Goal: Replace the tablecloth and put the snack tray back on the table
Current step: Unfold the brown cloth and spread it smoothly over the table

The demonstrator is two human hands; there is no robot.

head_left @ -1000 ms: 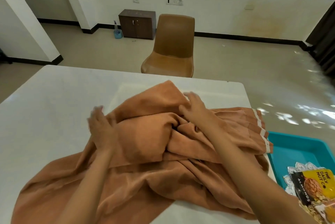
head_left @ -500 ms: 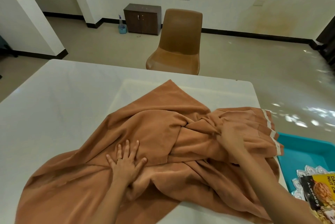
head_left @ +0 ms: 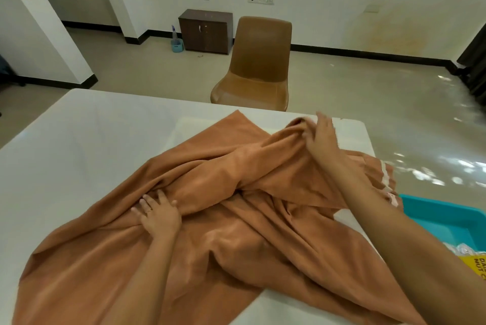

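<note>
Sprawling crumpled across the white table [head_left: 79, 146], the orange cloth [head_left: 236, 246] leaves bare top left and far; the teal tray [head_left: 444, 219] sits off the right edge. The left hand [head_left: 160, 217] presses the cloth flat-fingered, the right hand [head_left: 322, 138] grips a raised fold; the tray's packet [head_left: 474, 266] reads "NUT".

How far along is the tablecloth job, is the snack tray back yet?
Done: the orange tablecloth is on the white table. In hand: the left hand presses it down while the right hand pinches a fold near the far edge. Left: spreading the bunched cloth and lifting the teal snack tray, now beside the table, onto it.
</note>
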